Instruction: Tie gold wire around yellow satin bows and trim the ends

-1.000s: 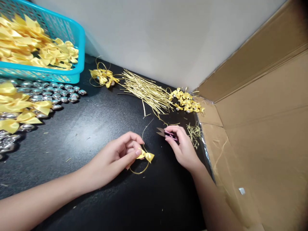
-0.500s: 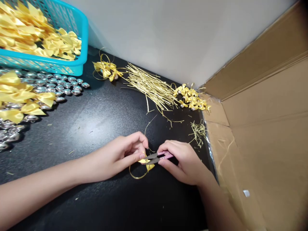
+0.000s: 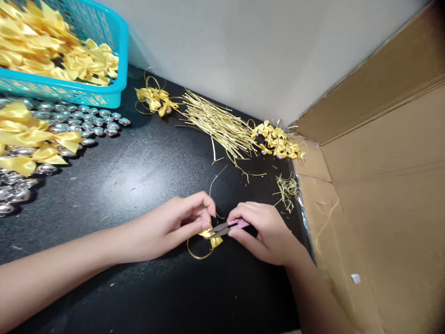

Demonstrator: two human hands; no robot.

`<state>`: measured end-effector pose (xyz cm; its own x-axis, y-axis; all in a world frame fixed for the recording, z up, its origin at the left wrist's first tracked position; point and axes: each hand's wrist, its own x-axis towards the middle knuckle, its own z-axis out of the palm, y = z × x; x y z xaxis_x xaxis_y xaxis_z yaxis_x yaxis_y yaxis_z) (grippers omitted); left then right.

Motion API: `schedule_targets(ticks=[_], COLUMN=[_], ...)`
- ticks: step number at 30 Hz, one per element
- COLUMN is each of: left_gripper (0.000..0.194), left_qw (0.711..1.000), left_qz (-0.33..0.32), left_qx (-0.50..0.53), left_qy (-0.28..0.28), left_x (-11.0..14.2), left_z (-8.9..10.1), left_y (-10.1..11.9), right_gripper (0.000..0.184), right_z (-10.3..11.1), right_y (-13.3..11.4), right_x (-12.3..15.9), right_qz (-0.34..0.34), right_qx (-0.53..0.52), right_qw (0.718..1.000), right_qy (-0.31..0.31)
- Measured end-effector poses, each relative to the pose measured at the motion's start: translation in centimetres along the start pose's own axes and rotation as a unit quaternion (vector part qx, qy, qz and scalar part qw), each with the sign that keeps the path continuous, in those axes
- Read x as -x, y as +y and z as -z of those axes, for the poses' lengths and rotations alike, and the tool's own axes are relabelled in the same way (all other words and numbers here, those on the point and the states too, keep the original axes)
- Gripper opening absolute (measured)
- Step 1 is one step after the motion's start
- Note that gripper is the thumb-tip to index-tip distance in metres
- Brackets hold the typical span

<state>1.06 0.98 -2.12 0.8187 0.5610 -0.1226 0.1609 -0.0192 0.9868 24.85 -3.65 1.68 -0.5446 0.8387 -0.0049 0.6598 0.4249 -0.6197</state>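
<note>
While your left hand (image 3: 177,226) pinches the yellow bow (image 3: 217,242) | your right hand's (image 3: 262,234) grip encloses pink-handled snips (image 3: 239,223) | gold strips (image 3: 218,124) near far edge of counter (image 3: 121,195)

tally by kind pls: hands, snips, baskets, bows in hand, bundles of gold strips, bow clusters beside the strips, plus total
Hands: 2, left hand and right hand
Snips: 1
Blue basket: 1
Held yellow bow: 1
Gold strip bundle: 1
Bow clusters: 2
Total: 8
</note>
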Motion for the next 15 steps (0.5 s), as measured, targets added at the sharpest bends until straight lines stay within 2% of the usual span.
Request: schedule_targets(ticks=[9,15], left_gripper=[0.017,0.017], left_qw=[1.000,1.000], left_qz=[0.003,0.005], left_qx=[-0.010,0.010], left_qy=[-0.012,-0.011], left_x=[-0.14,-0.15], left_z=[0.10,0.15], left_y=[0.07,-0.03], right_gripper=[0.016,0.014], right_z=[-0.22,-0.28], right_y=[0.12,0.32], right_x=[-0.14,0.04], right_qz=[0.028,0.026], right_qx=[0.040,0.021], right_qw=[0.998,0.999], right_qy=[0.026,0.037])
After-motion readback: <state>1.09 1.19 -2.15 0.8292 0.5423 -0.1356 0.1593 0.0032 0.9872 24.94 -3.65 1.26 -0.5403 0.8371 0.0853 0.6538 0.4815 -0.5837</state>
